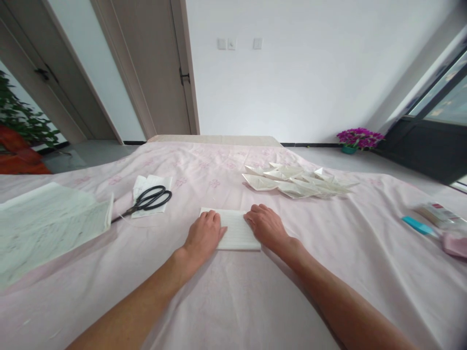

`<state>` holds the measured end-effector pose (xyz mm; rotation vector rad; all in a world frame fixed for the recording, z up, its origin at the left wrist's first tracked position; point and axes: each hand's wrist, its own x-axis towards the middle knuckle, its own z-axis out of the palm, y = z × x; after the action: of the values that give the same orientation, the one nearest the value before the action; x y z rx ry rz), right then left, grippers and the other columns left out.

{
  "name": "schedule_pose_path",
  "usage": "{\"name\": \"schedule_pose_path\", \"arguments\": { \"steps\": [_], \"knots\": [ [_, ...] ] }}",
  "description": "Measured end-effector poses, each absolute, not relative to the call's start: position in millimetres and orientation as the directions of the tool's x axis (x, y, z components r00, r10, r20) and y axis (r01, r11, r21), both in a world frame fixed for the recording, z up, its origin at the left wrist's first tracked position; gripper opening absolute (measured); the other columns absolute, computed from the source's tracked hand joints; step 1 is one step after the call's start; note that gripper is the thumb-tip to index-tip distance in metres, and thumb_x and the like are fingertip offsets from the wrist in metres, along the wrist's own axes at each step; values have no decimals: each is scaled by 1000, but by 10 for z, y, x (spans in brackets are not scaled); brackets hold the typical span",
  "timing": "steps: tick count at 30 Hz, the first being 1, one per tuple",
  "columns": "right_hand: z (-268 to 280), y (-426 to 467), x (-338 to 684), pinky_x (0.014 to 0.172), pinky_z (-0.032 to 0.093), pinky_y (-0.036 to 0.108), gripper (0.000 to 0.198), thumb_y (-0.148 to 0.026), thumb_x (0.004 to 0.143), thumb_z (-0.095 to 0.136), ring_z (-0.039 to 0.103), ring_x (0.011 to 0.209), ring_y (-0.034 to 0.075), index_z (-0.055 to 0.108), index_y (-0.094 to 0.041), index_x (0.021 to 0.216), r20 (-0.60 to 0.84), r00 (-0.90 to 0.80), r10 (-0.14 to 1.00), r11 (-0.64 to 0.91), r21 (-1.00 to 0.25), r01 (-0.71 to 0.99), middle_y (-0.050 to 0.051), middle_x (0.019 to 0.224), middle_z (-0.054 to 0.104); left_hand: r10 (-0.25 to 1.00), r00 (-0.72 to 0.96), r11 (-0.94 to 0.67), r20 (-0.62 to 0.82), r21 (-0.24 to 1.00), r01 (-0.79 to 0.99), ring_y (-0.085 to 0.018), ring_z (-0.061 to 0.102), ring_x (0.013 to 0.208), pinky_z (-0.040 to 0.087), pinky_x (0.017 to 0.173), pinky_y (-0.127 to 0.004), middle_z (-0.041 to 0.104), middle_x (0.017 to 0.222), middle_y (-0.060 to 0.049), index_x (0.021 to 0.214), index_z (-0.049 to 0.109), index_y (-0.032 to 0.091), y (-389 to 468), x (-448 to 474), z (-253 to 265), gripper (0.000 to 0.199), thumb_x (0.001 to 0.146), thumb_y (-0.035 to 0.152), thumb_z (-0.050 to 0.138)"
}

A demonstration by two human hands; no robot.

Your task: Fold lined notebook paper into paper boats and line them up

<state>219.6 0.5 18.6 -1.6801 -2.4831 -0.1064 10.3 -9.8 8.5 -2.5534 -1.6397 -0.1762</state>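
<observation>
A folded sheet of lined paper [237, 233] lies flat on the pink tablecloth in front of me. My left hand [205, 232] is closed over its left side, fingers curled at the far left corner and the thumb pressing on top. On the right side, my right hand [266, 226] has its fingers bunched together at the far right edge of the paper. Its thumb is mostly hidden. Beyond my right hand sits a cluster of several folded paper boats [292, 181].
Black-handled scissors [151, 198] rest on small white paper pieces [155, 182] at the left. Handwritten sheets [51, 223] are spread at the far left. A blue object [418, 225], a clear packet [440, 215] and pink cloth [455, 244] lie at the right.
</observation>
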Motion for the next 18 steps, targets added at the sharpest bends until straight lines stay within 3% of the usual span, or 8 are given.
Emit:
{"name": "schedule_pose_path", "arguments": {
  "steps": [4,10,12,15,16,18],
  "knots": [
    [348,-36,2190,75,38,30,28,-13,93,46,55,90,21,73,-21,86,79,-379,922,381,-20,924,8,90,66,924,337,-341,180,-7,940,-36,43,132,37,107,-46,50,137,-24,135,47,4,-187,282,-48,61,92,47,54],
    [600,-47,1861,79,44,35,26,-4,80,51,58,99,28,74,-11,88,-19,-276,961,275,-43,961,19,98,68,934,319,-331,163,53,942,-38,23,145,20,115,-54,31,156,-20,148,34,14,-195,234,-236,75,91,63,40],
    [596,-71,1652,86,45,36,26,-7,85,49,58,105,29,73,-8,94,18,-262,965,263,-76,962,22,102,67,935,321,-332,152,57,941,-39,21,146,18,116,-54,30,157,-19,149,33,15,-197,213,-235,76,90,62,42],
    [461,-154,1348,104,37,31,39,-18,98,35,49,125,21,57,-9,129,148,-281,948,304,-167,938,17,130,59,927,345,-355,147,52,933,-36,21,147,18,117,-51,30,156,-20,150,31,11,-198,188,-228,69,92,46,46],
    [384,-189,1275,108,35,30,44,-20,100,31,45,130,19,49,-8,138,258,-253,932,324,-286,902,17,138,54,922,358,-368,146,49,928,-35,21,147,18,117,-50,30,156,-20,150,30,10,-198,177,-228,67,92,40,45],
    [201,-260,1192,111,34,33,49,-28,103,22,44,134,19,44,-11,143,325,-186,927,320,-432,843,14,144,50,915,379,-388,139,43,921,-32,21,147,18,117,-49,29,157,-19,150,29,10,-201,145,-226,61,93,30,41]
  ]
}}
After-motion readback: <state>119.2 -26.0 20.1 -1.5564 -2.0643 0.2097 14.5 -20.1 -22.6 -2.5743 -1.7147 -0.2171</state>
